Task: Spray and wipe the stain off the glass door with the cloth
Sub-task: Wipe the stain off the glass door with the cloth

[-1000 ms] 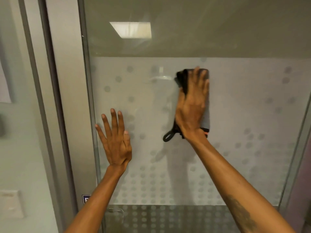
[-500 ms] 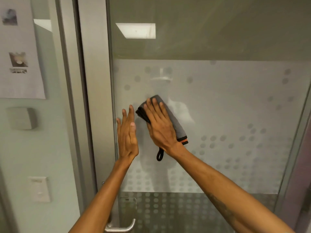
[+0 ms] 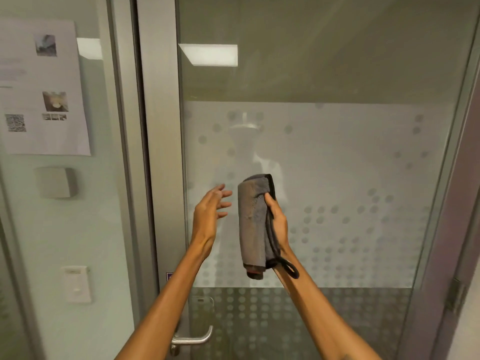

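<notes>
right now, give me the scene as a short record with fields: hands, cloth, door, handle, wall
left hand: left hand open, empty, off the glass
right hand: right hand gripping the cloth
cloth: grey cloth folded, held upright in front of the door, dark loop hanging at its lower end
door: glass door with frosted dotted band, no stain that I can make out
handle: metal handle at lower left of the door
wall: paper notice and switch left of the frame

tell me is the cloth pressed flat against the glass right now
No, the right hand holds the folded cloth upright, off the glass door.
</notes>
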{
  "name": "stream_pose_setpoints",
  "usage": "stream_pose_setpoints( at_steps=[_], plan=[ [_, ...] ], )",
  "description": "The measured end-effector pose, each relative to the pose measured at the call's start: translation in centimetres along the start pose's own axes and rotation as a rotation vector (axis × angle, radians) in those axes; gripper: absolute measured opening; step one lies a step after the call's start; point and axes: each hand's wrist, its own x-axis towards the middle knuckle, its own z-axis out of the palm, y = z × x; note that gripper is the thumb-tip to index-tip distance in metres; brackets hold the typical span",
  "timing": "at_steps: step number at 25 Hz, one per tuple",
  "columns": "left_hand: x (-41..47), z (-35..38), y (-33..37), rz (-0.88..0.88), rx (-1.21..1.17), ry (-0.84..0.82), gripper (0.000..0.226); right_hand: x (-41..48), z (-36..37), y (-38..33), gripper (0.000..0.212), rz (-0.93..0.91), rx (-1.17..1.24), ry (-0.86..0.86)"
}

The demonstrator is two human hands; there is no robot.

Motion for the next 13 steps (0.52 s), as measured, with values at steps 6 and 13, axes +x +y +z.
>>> stream_pose_setpoints(
  at_steps=[6, 13],
  plan=[
    [-1.6, 1.5, 1.0, -0.348, -0.155, -0.27, 0.024, -2.5, -2.0, 0.0, 0.049, 0.057, 0.015, -0.063],
    [-4.1, 1.6, 1.3, -0.19, -0.151, -0.258, 0.006, -4.7, -3.9, -2.5, 0.049, -0.15, -0.115, -0.015]
  ],
)
